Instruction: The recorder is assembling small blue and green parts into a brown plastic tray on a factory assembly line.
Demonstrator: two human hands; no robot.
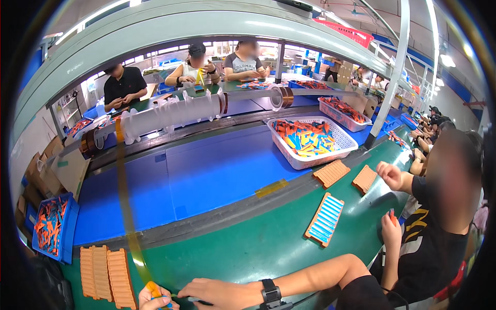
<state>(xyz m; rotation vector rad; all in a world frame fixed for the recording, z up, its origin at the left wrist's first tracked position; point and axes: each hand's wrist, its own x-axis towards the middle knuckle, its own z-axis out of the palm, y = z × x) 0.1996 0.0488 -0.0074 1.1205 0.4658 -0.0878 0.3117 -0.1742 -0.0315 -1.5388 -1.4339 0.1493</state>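
At the lower edge my left hand (156,299) is closed on a small orange-and-blue plastic piece (153,287), partly hidden by the fingers. A long strip of amber tape (124,191) runs from the rolls overhead down to this piece. Just to the right, my right hand (222,292), with a black watch on its wrist, reaches across with fingers bent. A yellowish end of tape appears at its fingertips, close to the left hand. Left of my hands lie orange ribbed trays (121,279) that hold no pieces.
A horizontal bar carries rolls of tape (170,111) above the blue surface (206,170). A white basket (310,163) and a blue crate (67,227) hold many coloured pieces. A ribbed tray with blue pieces (325,219) lies near a co-worker's hands (391,230) at right.
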